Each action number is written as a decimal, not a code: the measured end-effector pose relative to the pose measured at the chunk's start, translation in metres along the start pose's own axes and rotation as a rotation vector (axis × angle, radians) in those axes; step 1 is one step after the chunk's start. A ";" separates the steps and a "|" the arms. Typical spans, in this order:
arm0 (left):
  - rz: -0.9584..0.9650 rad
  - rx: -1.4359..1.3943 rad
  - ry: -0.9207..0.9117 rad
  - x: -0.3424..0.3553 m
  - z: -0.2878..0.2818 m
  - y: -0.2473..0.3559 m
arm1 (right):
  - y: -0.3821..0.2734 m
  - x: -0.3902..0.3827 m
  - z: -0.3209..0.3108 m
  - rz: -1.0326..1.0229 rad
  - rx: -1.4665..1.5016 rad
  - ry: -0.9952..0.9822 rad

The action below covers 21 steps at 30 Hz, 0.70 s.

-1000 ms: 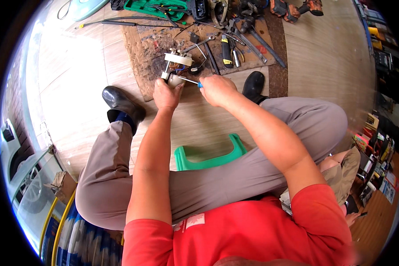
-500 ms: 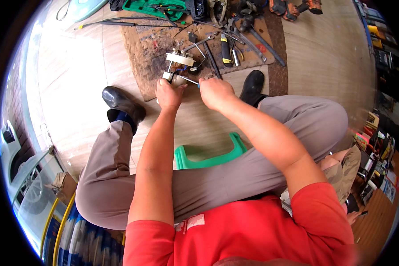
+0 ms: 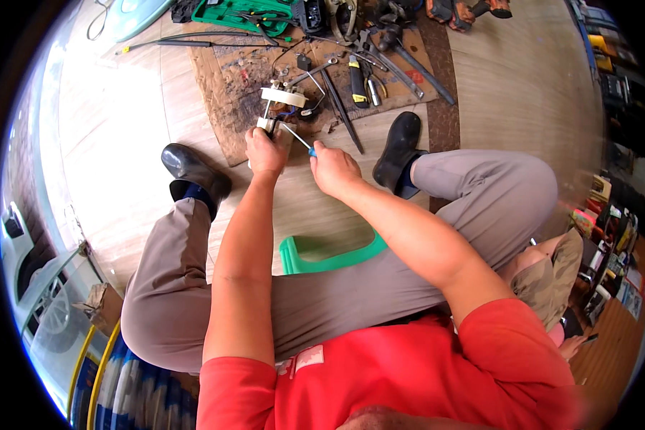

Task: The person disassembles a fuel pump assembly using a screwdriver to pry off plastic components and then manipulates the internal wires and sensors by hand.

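My left hand grips the pale plastic lower body of an assembly that has a white disc, a metal rod and blue wires, over the near part of the cardboard sheet. Just to its right, my right hand is closed on a blue-handled screwdriver, whose shaft reaches up and left to that lower body. Where exactly the tip sits is too small to make out. A long black strip lies on the cardboard beside the assembly.
Pliers, wrenches and a yellow-black knife lie beyond my hands, with an open green case and cordless drills. My boots flank the work; a green stool is under my leg. Another person's leg is at right.
My right hand has moved down and toward the left with the screwdriver, whose shaft now slants more steeply. My right boot has shifted inward and down. My left hand has moved only slightly.
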<state>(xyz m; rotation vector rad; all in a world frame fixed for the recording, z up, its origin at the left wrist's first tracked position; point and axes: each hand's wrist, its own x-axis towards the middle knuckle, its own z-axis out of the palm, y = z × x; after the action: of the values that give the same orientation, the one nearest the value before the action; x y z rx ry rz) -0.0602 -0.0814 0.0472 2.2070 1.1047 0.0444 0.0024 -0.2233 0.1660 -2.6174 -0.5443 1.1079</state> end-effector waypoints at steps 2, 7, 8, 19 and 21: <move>-0.007 0.007 0.009 0.000 0.003 -0.001 | -0.002 -0.004 0.008 0.036 0.109 0.016; 0.024 0.051 0.020 -0.005 0.014 0.002 | 0.005 -0.005 0.027 0.053 0.202 0.056; 0.044 0.059 0.020 -0.004 0.017 0.001 | 0.007 -0.003 0.029 0.049 0.204 0.060; 0.196 0.001 0.003 0.003 0.006 0.002 | 0.016 0.018 -0.038 -0.150 -0.338 0.019; 0.201 -0.013 0.006 0.005 0.008 0.000 | 0.016 0.020 -0.038 -0.155 -0.355 0.016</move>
<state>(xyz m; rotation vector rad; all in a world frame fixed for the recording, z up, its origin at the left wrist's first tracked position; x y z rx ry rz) -0.0547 -0.0822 0.0397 2.2999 0.8797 0.1441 0.0471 -0.2324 0.1729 -2.8115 -1.0036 1.0190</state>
